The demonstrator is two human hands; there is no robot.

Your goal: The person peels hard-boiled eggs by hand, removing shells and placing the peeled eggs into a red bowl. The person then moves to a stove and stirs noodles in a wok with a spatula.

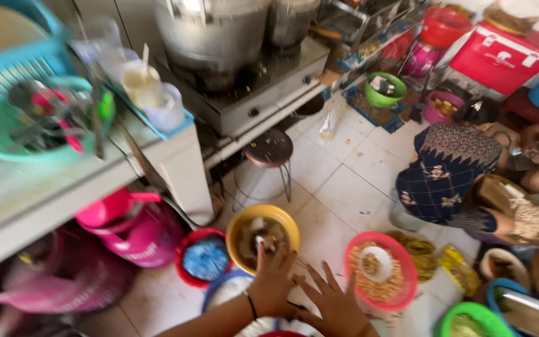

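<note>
my left hand (274,274) reaches into yellow bowl (263,234) just ahead on the floor, fingertips pinching a small white bit; my right hand (334,304) spread flat, beside pink basket (380,271).

— What have you got on your arms?

— Nothing much. My forearms are bare as far up as you can see; no sleeves reach into view.

— And that dark line on your left hand (274,279)?

— A thin black band (252,305), sitting right at the wrist. It's narrow, plain, like a hair tie or a cord bracelet.

— Anything on the right hand (335,307)?

— No band, no watch. I can't make out any rings on either hand; the fingers are a bit blurred.

— Gloves?

— None. Both hands are bare.
</note>
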